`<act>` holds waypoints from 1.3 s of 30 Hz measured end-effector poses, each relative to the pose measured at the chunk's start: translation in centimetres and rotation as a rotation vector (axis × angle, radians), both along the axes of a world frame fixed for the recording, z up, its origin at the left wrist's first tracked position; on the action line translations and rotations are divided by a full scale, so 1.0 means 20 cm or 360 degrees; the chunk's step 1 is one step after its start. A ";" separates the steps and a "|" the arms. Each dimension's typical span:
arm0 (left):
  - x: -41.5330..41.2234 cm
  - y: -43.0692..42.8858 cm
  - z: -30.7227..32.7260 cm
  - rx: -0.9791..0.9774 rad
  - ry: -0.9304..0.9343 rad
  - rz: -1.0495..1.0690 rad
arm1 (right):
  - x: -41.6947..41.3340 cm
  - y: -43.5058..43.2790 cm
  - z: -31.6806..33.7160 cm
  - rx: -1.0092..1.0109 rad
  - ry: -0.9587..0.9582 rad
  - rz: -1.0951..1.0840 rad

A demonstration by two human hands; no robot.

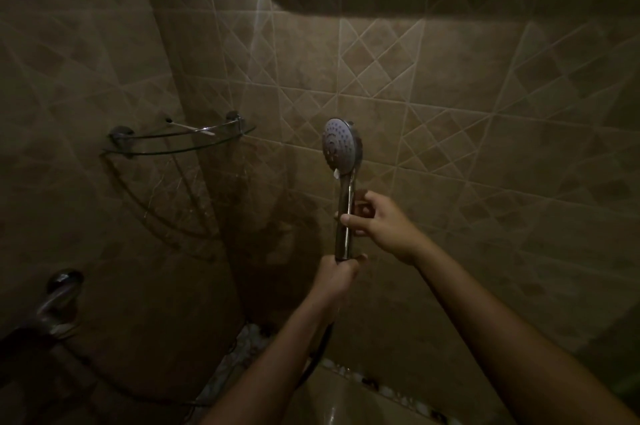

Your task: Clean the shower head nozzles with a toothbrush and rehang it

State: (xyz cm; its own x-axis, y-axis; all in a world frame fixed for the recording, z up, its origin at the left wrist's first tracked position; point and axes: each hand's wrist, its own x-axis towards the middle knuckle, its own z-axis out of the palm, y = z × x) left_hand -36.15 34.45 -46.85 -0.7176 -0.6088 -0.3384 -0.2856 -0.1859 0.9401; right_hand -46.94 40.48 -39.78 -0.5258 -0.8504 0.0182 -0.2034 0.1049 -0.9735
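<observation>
Gripping the shower head (341, 144) upright, base in the left hand (337, 274), mid-handle pinched by the right hand (381, 224), and risking a slip off slick chrome on reaching for the toothbrush (192, 127) on the corner shelf (166, 149).

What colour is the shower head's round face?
The shower head face is pale grey with small darker dots; head view.
</observation>
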 end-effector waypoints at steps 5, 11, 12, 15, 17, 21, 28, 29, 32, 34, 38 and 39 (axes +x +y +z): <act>0.00 0.00 0.02 0.0024 0.0004 -0.0063 | 0.02 0.03 0.03 0.0022 -0.0011 0.0000; 0.00 0.00 -0.01 0.0026 -0.0025 -0.0044 | 0.03 0.03 0.02 0.0000 0.0016 -0.0127; 0.00 0.00 -0.01 0.0027 -0.0031 -0.0036 | 0.03 0.03 0.02 -0.0004 -0.0034 -0.0105; 0.01 0.00 -0.03 0.0008 -0.0042 -0.0027 | 0.05 0.04 0.04 -0.0060 -0.0210 -0.0013; 0.00 0.00 -0.05 0.0012 -0.0015 -0.0021 | 0.05 0.05 0.05 -0.0076 -0.0218 0.0010; 0.00 0.00 -0.03 0.0013 0.0032 -0.0032 | 0.05 0.04 0.03 -0.0031 0.0100 -0.0116; 0.00 0.01 -0.08 0.0046 0.0020 -0.0037 | 0.03 0.04 0.04 0.0018 -0.0041 -0.0095; 0.00 0.02 -0.08 0.0056 0.0015 -0.0039 | 0.03 0.04 0.03 0.0020 -0.0064 -0.0087; -0.01 0.03 -0.08 0.0052 -0.0005 -0.0028 | 0.07 0.03 0.03 0.0020 0.0012 -0.0107; -0.01 0.03 -0.07 0.0033 -0.0026 -0.0050 | 0.08 0.03 0.02 -0.0001 0.0130 -0.0170; 0.00 0.01 -0.09 0.0014 -0.0035 -0.0027 | 0.06 0.02 0.05 0.0014 0.0051 -0.0179; 0.00 0.01 -0.09 0.0016 -0.0032 -0.0013 | 0.06 0.02 0.05 0.0032 -0.0023 -0.0148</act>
